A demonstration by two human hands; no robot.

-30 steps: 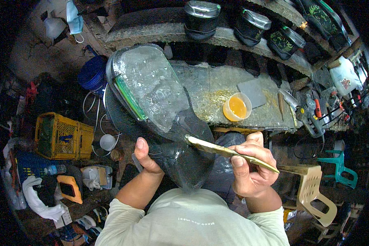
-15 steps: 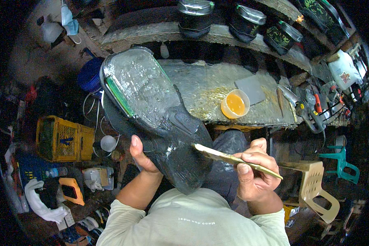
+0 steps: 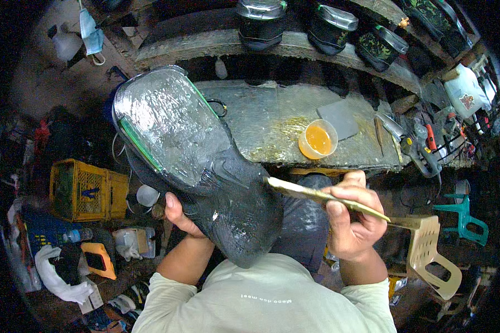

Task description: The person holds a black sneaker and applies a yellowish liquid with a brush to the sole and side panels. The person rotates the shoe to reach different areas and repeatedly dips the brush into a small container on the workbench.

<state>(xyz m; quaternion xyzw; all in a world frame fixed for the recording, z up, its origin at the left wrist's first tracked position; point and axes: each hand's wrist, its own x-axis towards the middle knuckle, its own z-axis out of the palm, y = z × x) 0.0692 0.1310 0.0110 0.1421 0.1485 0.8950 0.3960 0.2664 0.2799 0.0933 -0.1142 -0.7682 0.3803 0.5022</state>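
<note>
A large black piece (image 3: 239, 213), broad at its far end and narrow and rounded near my shirt, slants before me. Its broad end bears a flat, wet-looking grey face (image 3: 169, 125) with green strips along its edges. My left hand (image 3: 182, 216) grips its left side; the thumb shows and the fingers are hidden behind it. Between thumb and fingers, my right hand (image 3: 356, 216) pinches a flat yellowish stick (image 3: 328, 197) with a pale tip. That tip is at the black piece's right side; whether it touches, I cannot tell.
A clear cup of orange liquid (image 3: 318, 139) and a grey square plate (image 3: 339, 120) are on the stained bench (image 3: 261, 111). Tools such as pliers (image 3: 419, 155) lie at its right end. Black silver-topped pieces (image 3: 332, 28) line the shelf. A yellow crate (image 3: 89, 188) and beige chair (image 3: 428, 250) flank me.
The black piece has shifted left and turned slightly, so its grey face catches more light. My right hand has moved a little to the right with the stick.
</note>
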